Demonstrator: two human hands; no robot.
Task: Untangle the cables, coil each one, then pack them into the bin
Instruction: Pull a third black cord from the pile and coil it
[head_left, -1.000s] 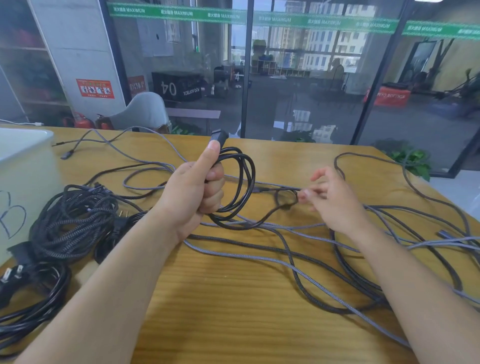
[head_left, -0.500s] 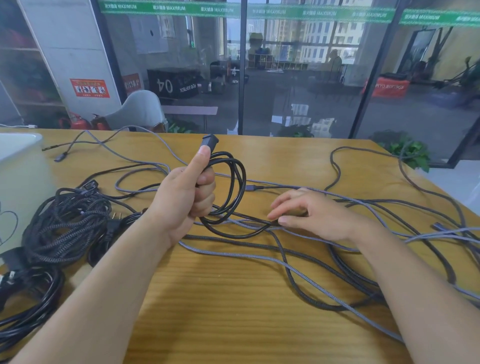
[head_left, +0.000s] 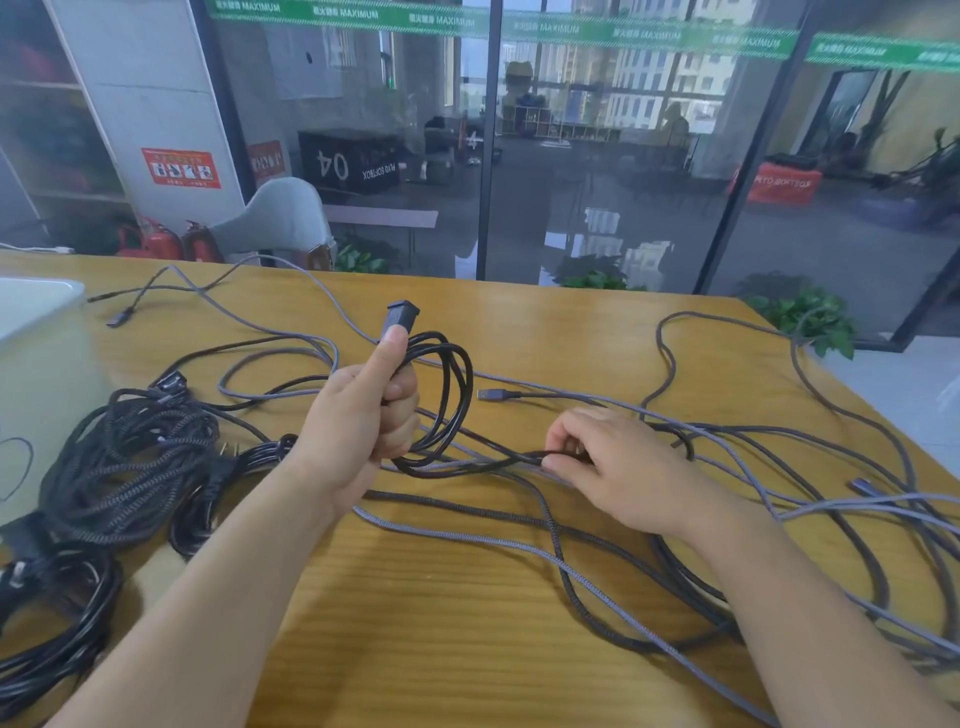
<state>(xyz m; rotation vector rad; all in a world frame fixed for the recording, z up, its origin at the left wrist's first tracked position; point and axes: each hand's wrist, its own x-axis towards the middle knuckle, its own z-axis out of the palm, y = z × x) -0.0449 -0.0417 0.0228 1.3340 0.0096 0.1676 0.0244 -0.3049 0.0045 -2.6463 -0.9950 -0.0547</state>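
My left hand (head_left: 363, 423) grips a few loops of a thin black cable (head_left: 457, 379) above the wooden table (head_left: 467, 623), thumb pressed up along its black plug (head_left: 402, 314). The cable's loose run leads right to my right hand (head_left: 613, 467), whose fingers pinch it low over the table. Grey and dark braided cables (head_left: 545, 551) lie tangled across the middle and right of the table. A white bin (head_left: 36, 374) stands at the left edge.
Coiled dark braided cables (head_left: 130, 457) and a black power cord (head_left: 47, 613) are heaped at the left beside the bin. A grey USB plug (head_left: 491, 395) lies behind my hands. Glass wall and a grey chair (head_left: 280, 223) stand beyond the table's far edge.
My right hand dropped from mid-air to the table and took hold of the black cable's loose run. The left hand kept its coil raised.
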